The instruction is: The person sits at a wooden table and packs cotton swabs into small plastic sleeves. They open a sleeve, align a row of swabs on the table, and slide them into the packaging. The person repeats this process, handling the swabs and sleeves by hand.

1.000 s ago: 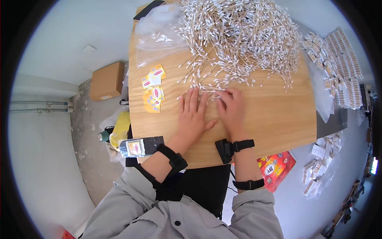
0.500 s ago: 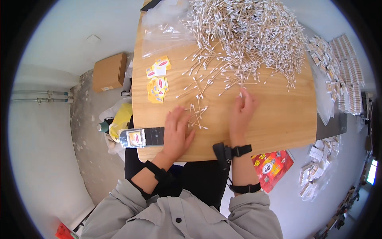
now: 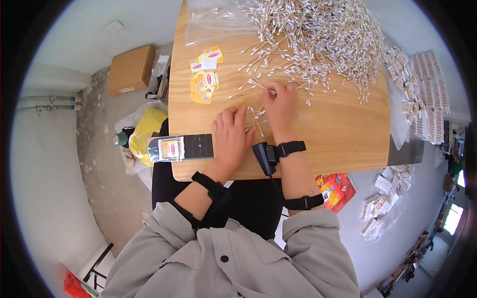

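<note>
Left hand [image 3: 229,138] lies flat on the round wooden table [image 3: 343,139], fingers spread beside a small bunch of wooden cotton swabs [image 3: 254,118] fanned just right of them; right hand [image 3: 279,105], nearer the big heap [image 3: 318,35], pinches swabs at its edge

Two hands [image 3: 256,121], one cardboard box [image 3: 130,69]

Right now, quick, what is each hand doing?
Left hand: open, flat on the wooden table, fingers beside a small bunch of cotton swabs.
Right hand: fingers curled on loose swabs; grip cannot be told.
</note>
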Tool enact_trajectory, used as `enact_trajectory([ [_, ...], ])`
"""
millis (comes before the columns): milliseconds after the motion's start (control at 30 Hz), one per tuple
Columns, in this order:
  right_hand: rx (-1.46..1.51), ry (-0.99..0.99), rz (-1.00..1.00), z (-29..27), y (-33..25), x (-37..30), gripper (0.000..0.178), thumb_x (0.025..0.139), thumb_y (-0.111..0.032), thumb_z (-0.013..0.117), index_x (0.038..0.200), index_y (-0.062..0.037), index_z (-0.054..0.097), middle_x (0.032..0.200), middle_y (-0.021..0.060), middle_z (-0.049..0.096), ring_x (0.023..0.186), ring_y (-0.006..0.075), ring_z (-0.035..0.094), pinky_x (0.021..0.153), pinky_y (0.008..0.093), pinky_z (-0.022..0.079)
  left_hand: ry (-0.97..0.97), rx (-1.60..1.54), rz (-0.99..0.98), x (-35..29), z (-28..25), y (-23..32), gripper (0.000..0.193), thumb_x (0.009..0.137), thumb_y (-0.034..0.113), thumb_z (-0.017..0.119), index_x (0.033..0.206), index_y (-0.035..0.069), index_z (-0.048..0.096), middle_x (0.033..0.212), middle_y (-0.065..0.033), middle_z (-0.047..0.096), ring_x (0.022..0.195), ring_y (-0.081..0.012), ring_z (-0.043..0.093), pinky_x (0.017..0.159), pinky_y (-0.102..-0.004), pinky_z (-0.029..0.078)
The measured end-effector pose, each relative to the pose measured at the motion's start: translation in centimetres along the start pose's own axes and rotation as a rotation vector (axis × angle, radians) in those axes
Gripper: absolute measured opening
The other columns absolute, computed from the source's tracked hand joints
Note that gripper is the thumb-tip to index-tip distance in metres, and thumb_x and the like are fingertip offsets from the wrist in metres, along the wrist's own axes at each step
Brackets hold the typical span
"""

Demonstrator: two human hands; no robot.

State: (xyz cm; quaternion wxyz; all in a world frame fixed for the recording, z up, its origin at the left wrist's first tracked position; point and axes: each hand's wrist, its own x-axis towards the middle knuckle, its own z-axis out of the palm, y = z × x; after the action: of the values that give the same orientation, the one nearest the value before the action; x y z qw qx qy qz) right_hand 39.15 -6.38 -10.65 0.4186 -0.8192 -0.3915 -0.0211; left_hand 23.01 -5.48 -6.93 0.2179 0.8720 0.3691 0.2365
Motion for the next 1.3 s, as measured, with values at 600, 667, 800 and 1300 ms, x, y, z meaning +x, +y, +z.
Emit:
enact_trajectory([
  [600,0.124,-0.195,0.193,-6.8,-2.8,-6.3,0.029,0.079,-0.011,0.075,0.106,-0.0078,0.065,0.088,0.0073,0.061,0.075,0.0221,0.06,0.067,0.0332,0.05,-0.193,-0.007,0.185,1.4,-0.6,-1.9,0.08,0.079,0.014,0.07,0.148,0.0,0.031,0.147,-0.0186,0.039,0.14,-0.0345,0.033,0.114,-0.05,0.025],
  [667,0.092,-0.247,0.273,-6.5,-3.3,-7.6,0.033,0.079,-0.012,0.075,0.11,-0.0071,0.062,0.084,0.0064,0.063,0.069,0.0198,0.061,0.064,0.0331,0.05,-0.294,0.014,0.231,1.3,-0.8,-1.9,0.083,0.081,0.019,0.07,0.149,0.0,0.028,0.151,-0.0183,0.036,0.143,-0.0329,0.029,0.116,-0.0509,0.022],
  [800,0.066,-0.198,0.313,-5.8,-3.3,-8.7,0.035,0.08,-0.012,0.073,0.111,-0.0057,0.059,0.077,0.0049,0.065,0.063,0.0173,0.062,0.061,0.0331,0.051,-0.333,0.084,0.241,-0.2,-1.2,-1.9,0.087,0.083,0.03,0.07,0.151,0.0,0.025,0.156,-0.0175,0.029,0.147,-0.0299,0.024,0.118,-0.0522,0.018],
  [1300,0.475,-0.203,0.664,-5.2,-5.6,-9.5,0.024,0.092,-0.007,0.056,0.113,0.0046,0.054,0.081,0.0132,0.069,0.062,0.0206,0.068,0.061,0.0308,0.054,-0.464,0.125,0.279,1.8,-2.2,-3.8,0.076,0.086,0.018,0.06,0.151,-0.002,0.026,0.16,-0.0181,0.021,0.149,-0.0316,0.017,0.118,-0.0552,0.014],
])
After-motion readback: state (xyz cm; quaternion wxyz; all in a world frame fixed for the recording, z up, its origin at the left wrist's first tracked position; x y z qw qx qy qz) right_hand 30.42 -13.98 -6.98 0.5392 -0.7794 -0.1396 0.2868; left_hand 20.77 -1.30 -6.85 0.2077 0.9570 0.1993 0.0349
